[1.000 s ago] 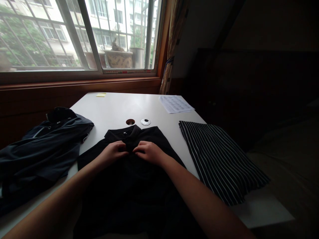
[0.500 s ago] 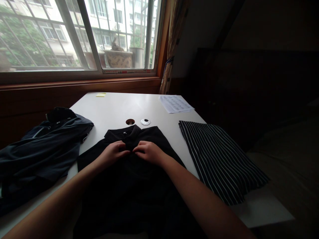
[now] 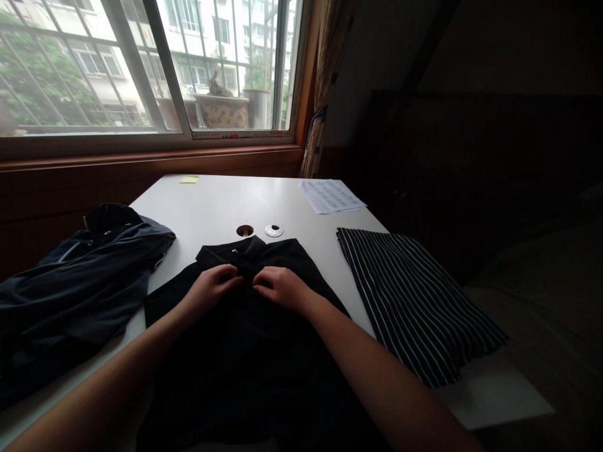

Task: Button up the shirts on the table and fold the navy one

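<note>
A black collared shirt lies spread on the white table, its collar toward the window. Just below the collar, my left hand pinches the front of the shirt near the neck opening. My right hand faces it from the other side, fingers curled and closed on the cloth of the same front. A small gap separates the two sets of fingertips. Any button between them is too dark and small to make out.
A dark blue garment lies in a heap at the left. To the right rests a folded black-and-white striped cloth. Printed papers, a yellow note, a cable hole and a round white cap are farther back.
The fingertips of my two hands have drawn slightly apart, the left hand's rising a little. The shirt and the other garments stay in place.
</note>
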The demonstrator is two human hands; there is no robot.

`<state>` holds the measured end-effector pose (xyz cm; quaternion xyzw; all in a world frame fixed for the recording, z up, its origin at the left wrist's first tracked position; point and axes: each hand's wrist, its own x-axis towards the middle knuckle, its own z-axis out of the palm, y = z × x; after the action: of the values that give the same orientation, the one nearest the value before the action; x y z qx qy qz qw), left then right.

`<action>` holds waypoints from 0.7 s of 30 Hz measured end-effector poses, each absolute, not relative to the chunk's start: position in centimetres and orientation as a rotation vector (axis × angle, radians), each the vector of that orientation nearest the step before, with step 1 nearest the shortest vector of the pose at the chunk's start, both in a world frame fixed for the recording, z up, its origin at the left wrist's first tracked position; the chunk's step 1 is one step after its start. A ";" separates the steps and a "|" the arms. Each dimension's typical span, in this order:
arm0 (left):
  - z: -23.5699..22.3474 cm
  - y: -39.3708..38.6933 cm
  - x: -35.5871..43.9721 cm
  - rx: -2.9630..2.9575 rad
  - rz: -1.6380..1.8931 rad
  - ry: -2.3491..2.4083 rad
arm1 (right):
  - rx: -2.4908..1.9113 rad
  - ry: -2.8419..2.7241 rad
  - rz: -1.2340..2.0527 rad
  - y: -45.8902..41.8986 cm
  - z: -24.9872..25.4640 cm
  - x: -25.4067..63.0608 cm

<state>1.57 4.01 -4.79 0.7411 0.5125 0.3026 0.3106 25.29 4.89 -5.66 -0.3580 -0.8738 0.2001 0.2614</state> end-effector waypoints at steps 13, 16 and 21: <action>-4.1 3.9 1.6 1.809 0.770 1.230 | -1.056 -2.373 0.499 4.7 -5.6 25.0; -4.2 4.0 1.6 1.804 0.770 1.228 | -1.066 -2.378 0.494 4.7 -5.5 25.0; -3.8 4.0 1.6 1.800 0.737 1.181 | -1.064 -2.384 0.505 4.6 -5.5 25.1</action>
<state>1.61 3.98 -3.78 0.7179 0.4711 0.2940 0.4197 25.08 4.65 -5.53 -0.3886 -0.8706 0.1846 0.2387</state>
